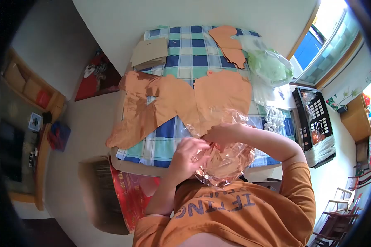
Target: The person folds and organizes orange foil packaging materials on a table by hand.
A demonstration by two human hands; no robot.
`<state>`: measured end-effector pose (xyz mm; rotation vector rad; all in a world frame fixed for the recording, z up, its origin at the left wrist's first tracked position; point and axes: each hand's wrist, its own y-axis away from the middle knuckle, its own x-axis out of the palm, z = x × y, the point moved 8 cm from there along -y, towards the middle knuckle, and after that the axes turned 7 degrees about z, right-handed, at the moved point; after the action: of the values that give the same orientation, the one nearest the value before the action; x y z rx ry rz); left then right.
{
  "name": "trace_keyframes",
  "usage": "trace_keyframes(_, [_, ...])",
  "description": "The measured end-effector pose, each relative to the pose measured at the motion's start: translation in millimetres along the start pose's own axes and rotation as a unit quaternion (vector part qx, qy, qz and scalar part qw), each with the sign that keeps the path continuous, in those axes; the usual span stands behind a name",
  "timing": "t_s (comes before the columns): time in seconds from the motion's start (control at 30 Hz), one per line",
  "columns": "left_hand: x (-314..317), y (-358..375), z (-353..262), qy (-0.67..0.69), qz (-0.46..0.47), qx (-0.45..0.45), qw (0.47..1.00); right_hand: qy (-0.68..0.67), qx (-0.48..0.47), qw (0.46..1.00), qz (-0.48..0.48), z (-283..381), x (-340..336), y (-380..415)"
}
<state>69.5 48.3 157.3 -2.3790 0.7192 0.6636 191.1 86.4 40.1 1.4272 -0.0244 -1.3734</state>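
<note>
A crumpled, shiny rose-gold foil piece in clear plastic (228,164) bulges against the table's front edge, close to my shirt. My right hand (223,133) reaches across its top from the right, with fingers bent and closed on the upper edge of the plastic. On the left side of it, my left hand (188,158) has its fingers apart, a little blurred, with the thumb beside the foil. Just beyond my hands lie flat rose-gold foil shapes, one wide piece (222,92) and one long, angled piece (138,119) at the left.
A checked cloth (180,45) covers the table. On it are stacked cardboard sheets (150,51), another folded foil shape (228,45) and a greenish plastic bag (272,66). A black crate (313,119) stands right; an open cardboard box (101,193) stands on the floor at left.
</note>
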Motion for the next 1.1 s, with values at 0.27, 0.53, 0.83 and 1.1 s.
trace_keyframes(0.27, [16, 71, 107, 0.104, -0.016, -0.292, 0.95, 0.022, -0.019, 1.0, 0.001, 8, 10, 6])
trace_keyframes(0.53, [63, 74, 89, 0.151, 0.121, -0.201, 0.96, 0.003, -0.02, 0.999, 0.038, 20, 10, 14])
trace_keyframes(0.83, [90, 73, 75, 0.476, 0.13, -0.199, 0.847, -0.087, -0.058, 0.968, -0.226, 13, -21, 62])
trace_keyframes(1.1, [85, 65, 66, 0.501, 0.06, -0.16, 0.848, -0.067, -0.113, 0.959, -0.252, 24, -24, 85])
